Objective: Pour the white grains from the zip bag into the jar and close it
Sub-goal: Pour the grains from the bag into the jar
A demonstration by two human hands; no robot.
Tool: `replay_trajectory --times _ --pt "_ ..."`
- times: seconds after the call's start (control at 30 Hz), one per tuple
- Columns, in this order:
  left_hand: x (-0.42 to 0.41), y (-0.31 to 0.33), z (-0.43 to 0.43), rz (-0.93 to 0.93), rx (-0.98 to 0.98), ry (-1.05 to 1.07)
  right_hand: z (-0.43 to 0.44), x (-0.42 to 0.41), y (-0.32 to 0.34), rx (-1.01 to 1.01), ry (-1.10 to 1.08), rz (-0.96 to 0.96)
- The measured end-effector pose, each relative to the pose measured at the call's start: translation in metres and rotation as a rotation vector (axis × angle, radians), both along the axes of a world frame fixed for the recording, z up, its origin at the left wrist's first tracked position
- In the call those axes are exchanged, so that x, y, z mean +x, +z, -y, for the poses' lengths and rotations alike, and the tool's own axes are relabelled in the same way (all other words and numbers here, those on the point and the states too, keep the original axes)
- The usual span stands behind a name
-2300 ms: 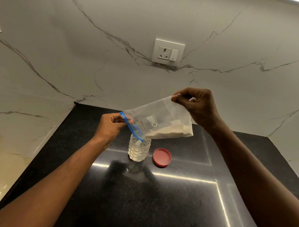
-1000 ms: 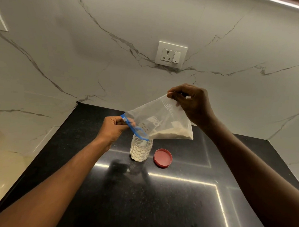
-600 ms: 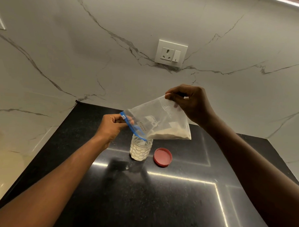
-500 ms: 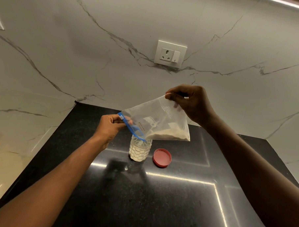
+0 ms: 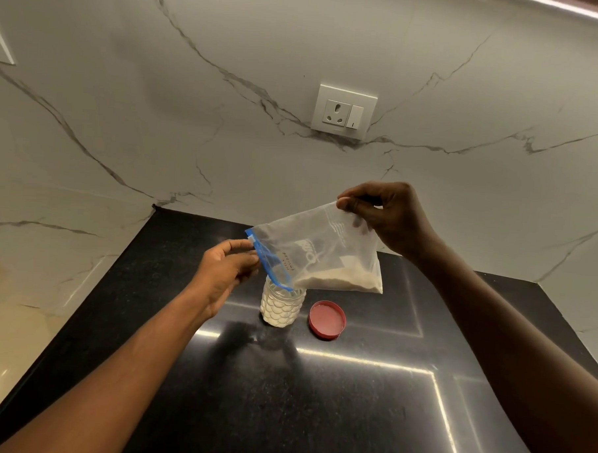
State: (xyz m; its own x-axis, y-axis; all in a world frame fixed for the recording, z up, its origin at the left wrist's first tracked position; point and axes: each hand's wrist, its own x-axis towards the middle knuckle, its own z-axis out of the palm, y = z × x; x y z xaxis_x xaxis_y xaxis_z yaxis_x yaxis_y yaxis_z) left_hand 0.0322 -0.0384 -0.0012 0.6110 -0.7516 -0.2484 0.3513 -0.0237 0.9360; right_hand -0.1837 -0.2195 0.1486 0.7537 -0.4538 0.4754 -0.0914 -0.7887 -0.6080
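A clear zip bag (image 5: 318, 251) with a blue zip strip hangs tilted over a small textured glass jar (image 5: 281, 307). Its open blue mouth points down into the jar's top. White grains (image 5: 343, 281) lie along the bag's lower edge, and the jar is white with grains almost to its neck. My left hand (image 5: 225, 274) pinches the blue zip end just left of the jar. My right hand (image 5: 388, 220) grips the bag's raised rear corner. The red lid (image 5: 327, 319) lies flat on the counter to the right of the jar.
The jar and lid stand on a glossy black stone counter (image 5: 283, 403) set in a corner of white marbled walls. A white power socket (image 5: 343, 112) sits on the back wall above. The counter's left edge drops off to a pale floor.
The bag's rear corner has been held high throughout, with small shifts. The heap of grains in the bag looks thinner and the jar looks fuller. Both hands keep their grip.
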Motion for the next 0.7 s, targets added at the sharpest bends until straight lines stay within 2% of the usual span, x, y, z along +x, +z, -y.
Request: replay_trajectory --times 0.2,0.37,0.7 --pt "-0.009 0.002 -0.002 -0.092 -0.078 0.022 0.0 0.001 0.002 0.007 0.004 0.007" --pt "-0.016 0.007 -0.004 -0.038 -0.03 0.032 -0.002 0.0 0.004 -0.016 0.002 -0.015" --pt "-0.016 0.015 -0.007 0.024 -0.059 0.087 -0.009 0.003 0.009 -0.007 0.019 -0.008"
